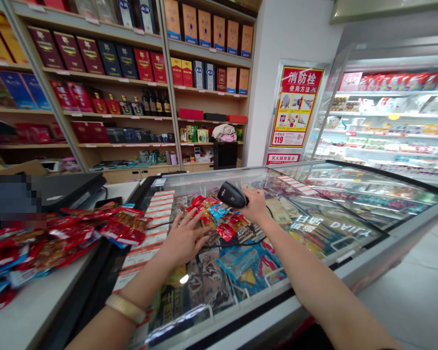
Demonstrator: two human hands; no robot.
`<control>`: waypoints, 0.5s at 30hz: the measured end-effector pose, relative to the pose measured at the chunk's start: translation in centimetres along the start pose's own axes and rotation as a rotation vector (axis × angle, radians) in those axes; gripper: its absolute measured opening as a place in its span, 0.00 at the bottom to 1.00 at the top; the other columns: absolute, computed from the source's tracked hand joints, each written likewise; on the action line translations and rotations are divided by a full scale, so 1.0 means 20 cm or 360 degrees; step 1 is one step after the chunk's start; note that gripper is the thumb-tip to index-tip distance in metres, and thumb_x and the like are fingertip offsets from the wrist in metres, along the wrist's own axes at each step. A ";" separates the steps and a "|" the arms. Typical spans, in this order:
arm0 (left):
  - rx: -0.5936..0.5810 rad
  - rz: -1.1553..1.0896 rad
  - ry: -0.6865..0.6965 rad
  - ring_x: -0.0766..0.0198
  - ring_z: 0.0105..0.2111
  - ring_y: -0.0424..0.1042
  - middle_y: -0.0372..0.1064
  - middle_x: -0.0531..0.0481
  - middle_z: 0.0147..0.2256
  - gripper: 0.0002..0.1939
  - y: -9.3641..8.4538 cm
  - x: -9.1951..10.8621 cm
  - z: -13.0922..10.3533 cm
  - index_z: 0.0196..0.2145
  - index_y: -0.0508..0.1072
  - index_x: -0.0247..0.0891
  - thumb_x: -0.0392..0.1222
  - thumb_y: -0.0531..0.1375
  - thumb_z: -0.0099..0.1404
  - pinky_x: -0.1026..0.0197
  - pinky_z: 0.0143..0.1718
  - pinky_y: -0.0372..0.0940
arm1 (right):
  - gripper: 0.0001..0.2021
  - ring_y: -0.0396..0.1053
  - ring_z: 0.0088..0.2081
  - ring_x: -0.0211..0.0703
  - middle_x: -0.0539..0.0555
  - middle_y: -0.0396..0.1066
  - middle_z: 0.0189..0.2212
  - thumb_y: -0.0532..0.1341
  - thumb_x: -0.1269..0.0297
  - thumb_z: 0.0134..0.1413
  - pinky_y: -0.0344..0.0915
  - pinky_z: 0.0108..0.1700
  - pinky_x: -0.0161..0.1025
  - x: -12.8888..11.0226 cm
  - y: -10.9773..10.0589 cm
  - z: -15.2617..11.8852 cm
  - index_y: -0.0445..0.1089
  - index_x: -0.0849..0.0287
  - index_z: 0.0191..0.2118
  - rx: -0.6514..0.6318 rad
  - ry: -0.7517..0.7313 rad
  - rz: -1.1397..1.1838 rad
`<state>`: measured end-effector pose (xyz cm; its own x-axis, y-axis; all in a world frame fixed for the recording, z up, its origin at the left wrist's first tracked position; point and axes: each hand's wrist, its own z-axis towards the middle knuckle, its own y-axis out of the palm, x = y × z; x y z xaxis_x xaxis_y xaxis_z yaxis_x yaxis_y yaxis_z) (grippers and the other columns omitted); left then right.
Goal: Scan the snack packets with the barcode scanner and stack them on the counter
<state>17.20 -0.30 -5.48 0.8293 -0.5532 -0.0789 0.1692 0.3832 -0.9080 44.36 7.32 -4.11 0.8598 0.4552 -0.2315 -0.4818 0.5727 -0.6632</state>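
Observation:
My right hand point(254, 206) is wrapped round the handle of a black barcode scanner point(230, 194). The scanner's head points left, over a small pile of red and blue snack packets point(226, 219) on the freezer's glass top. At the left edge of that pile lies my left hand point(187, 237), its fingers spread and touching or just over the packets. A bracelet circles the left wrist. From the scanner a dark cable loops across the glass. More red snack packets point(126, 225) are heaped on the white counter to the left.
The chest freezer point(354, 304) stretches away to the right, with packaged goods under its glass. A black device point(63, 190) sits on the counter point(63, 291) at left. Shelves of boxed bottles point(142, 65) line the back wall; a lit fridge point(394, 116) stands at right.

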 end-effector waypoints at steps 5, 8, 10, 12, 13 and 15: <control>-0.0024 0.0100 -0.0038 0.46 0.68 0.56 0.63 0.45 0.65 0.20 0.06 0.04 0.03 0.55 0.77 0.47 0.50 0.52 0.72 0.34 0.68 0.43 | 0.13 0.73 0.42 0.52 0.57 0.79 0.38 0.67 0.58 0.48 0.54 0.47 0.45 -0.01 0.00 0.00 0.77 0.56 0.40 -0.0015 -0.0023 -0.0010; 0.0113 0.0047 -0.0049 0.49 0.66 0.60 0.69 0.42 0.61 0.20 0.07 -0.02 0.03 0.56 0.76 0.42 0.45 0.51 0.72 0.37 0.68 0.44 | 0.13 0.73 0.42 0.52 0.57 0.79 0.38 0.67 0.58 0.48 0.55 0.47 0.44 -0.02 -0.01 0.00 0.77 0.55 0.41 -0.0001 -0.0028 -0.0005; 0.0286 -0.0089 -0.0029 0.51 0.63 0.65 0.73 0.41 0.57 0.19 0.03 -0.08 0.02 0.52 0.77 0.41 0.43 0.51 0.72 0.38 0.68 0.47 | 0.13 0.73 0.42 0.52 0.57 0.79 0.38 0.67 0.59 0.47 0.55 0.47 0.44 -0.02 -0.01 0.00 0.77 0.56 0.40 0.0020 -0.0029 0.0015; 0.0538 -0.0329 -0.0096 0.52 0.57 0.71 0.78 0.42 0.50 0.16 -0.03 -0.13 0.01 0.45 0.80 0.41 0.44 0.54 0.70 0.40 0.66 0.53 | 0.13 0.73 0.42 0.52 0.57 0.79 0.38 0.67 0.60 0.47 0.55 0.47 0.44 -0.02 -0.01 0.00 0.76 0.56 0.40 0.0042 -0.0020 0.0033; 0.0685 -0.0487 -0.0192 0.52 0.54 0.74 0.79 0.43 0.47 0.14 -0.06 -0.16 0.01 0.42 0.80 0.41 0.45 0.56 0.68 0.42 0.64 0.57 | 0.13 0.73 0.42 0.52 0.57 0.79 0.37 0.66 0.61 0.46 0.54 0.47 0.44 -0.02 -0.01 0.00 0.76 0.56 0.41 0.0053 -0.0014 0.0038; 0.0973 -0.0900 -0.0523 0.54 0.46 0.77 0.79 0.45 0.42 0.10 -0.13 -0.18 0.01 0.37 0.80 0.40 0.46 0.60 0.64 0.48 0.56 0.66 | 0.14 0.73 0.41 0.52 0.57 0.79 0.37 0.65 0.62 0.46 0.54 0.47 0.44 -0.02 -0.01 0.00 0.76 0.56 0.41 0.0067 -0.0008 0.0043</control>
<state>13.79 0.86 -2.76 0.6305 -0.5753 0.5211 0.7754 0.4963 -0.3903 44.07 6.98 -3.80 0.8454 0.4745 -0.2452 -0.5117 0.5882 -0.6262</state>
